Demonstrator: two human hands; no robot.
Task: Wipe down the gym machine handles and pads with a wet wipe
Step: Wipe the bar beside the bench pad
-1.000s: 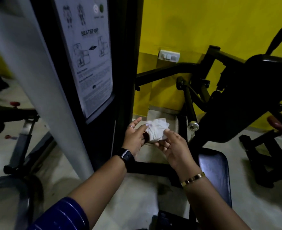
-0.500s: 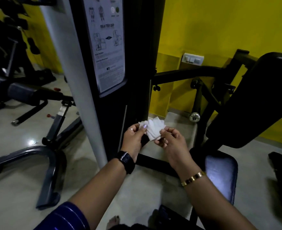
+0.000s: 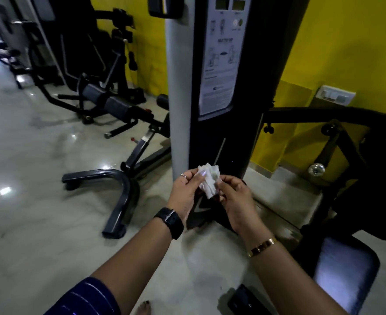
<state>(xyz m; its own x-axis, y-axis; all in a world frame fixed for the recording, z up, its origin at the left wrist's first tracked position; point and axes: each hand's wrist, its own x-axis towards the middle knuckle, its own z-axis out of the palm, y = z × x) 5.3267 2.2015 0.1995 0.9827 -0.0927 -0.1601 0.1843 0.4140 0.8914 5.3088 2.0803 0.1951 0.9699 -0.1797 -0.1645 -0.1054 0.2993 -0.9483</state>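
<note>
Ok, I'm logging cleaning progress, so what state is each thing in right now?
wet wipe: crumpled, held between both hands
left hand: pinches the wipe with thumb and fingers
right hand: pinches the wipe's other side
seat pad: untouched by hands or wipe
wall switches: position too blurred to tell

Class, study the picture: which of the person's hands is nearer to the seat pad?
Right. The right hand is up and left of the seat pad. The left hand lies farther left, beyond the wipe that both hands pinch.
</note>
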